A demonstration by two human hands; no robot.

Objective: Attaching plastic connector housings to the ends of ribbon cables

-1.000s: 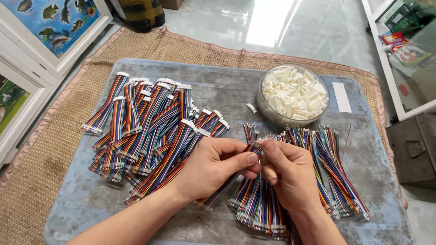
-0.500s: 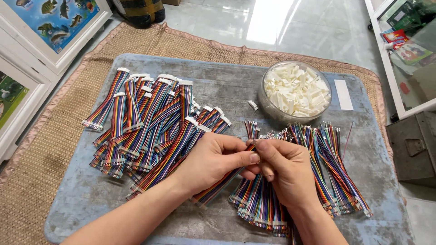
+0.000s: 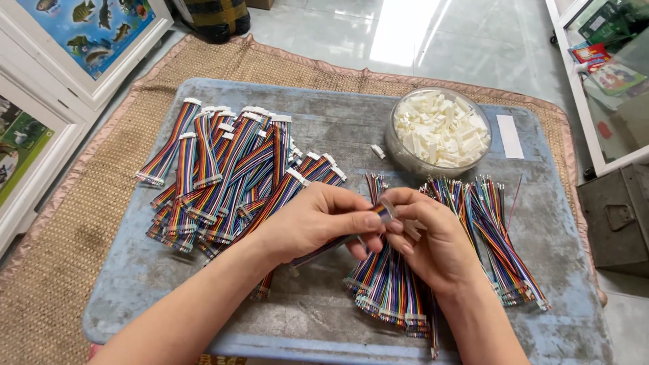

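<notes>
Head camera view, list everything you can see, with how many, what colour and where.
Board: one, worn blue-grey, lying on the mat.
Woven mat: one, tan with a pink edge, under the board.
Finished cable pile: many, rainbow ribbon with white ends, left half of the board.
Unfinished cable pile: many, rainbow with bare ends, right half of the board.
Bowl: one, clear, far right of the board.
Plastic connectors: many, white, filling the bowl; one loose beside it.
White strip: one, right of the bowl.
Metal box: one, grey, on the floor at right.
Left hand: pinches a rainbow cable.
Right hand: fingertips at that cable's end.
</notes>
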